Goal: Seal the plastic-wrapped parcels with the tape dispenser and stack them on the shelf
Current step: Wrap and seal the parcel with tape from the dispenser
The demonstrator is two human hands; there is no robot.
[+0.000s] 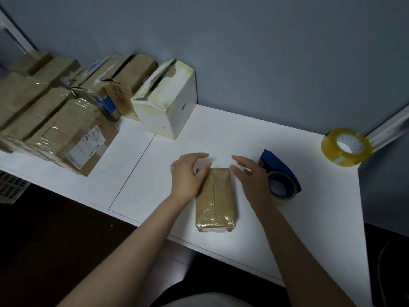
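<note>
The parcel (218, 200) lies seam-up near the counter's (309, 218) front edge, likely squared for taping. The left hand (188, 176) steadies its far corner, grip loose. The right hand (250, 178) hovers beside it, grip wide and empty, with the tape dispenser (281, 178) just right, within reach. More boxes (55, 120) stand behind, left.

Brown parcel (215, 199), blue dispenser (279, 173), yellowish tape roll (346, 146), white table (287, 213)

Small home-style packing rm, taped cardboard boxes (55, 120) piled on white desk (243, 134), spare tape roll (346, 147), plain grey wall (265, 52)
</note>
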